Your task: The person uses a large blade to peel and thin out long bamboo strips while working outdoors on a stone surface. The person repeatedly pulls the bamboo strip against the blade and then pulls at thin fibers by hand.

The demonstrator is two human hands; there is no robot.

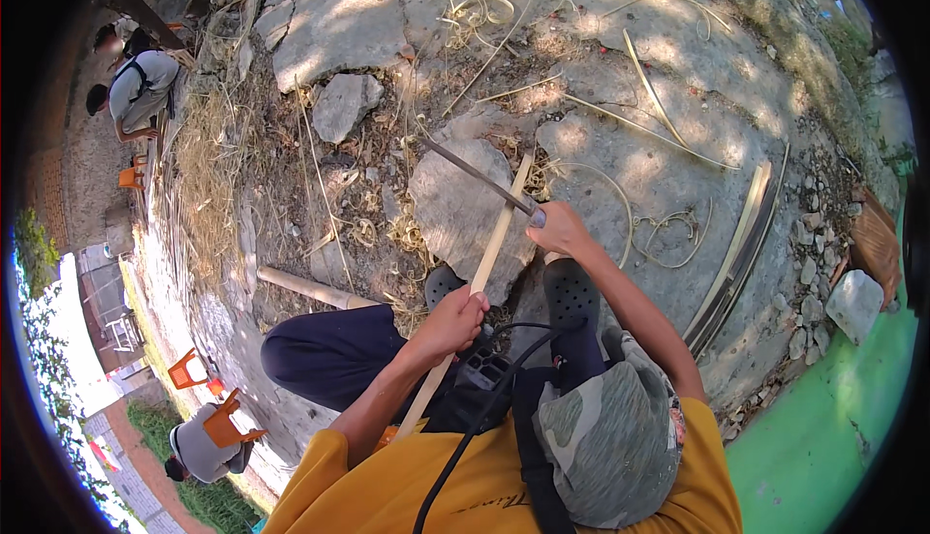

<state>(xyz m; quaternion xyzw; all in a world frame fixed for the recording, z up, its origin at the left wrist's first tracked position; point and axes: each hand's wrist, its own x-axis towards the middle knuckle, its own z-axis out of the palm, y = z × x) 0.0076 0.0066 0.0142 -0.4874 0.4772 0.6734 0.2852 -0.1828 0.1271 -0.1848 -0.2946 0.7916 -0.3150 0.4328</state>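
My left hand (453, 326) is closed around a long pale bamboo strip (496, 244), which runs from my lap up and away over a flat stone. My right hand (559, 230) grips the handle of a long, dark-bladed knife (475, 174). The blade slants up to the left and crosses the strip near its far end. Beneath both lies the flat grey stone (455, 207), with curled shavings (407, 232) around it. My feet in dark clogs (570, 294) flank the strip.
A bundle of split strips (741, 253) lies to the right, near rubble and a pale rock (854, 306). Loose strips (654, 89) lie farther off. A bamboo pole (315, 287) rests by my left knee. People (143, 89) and orange chairs (187, 369) are at left.
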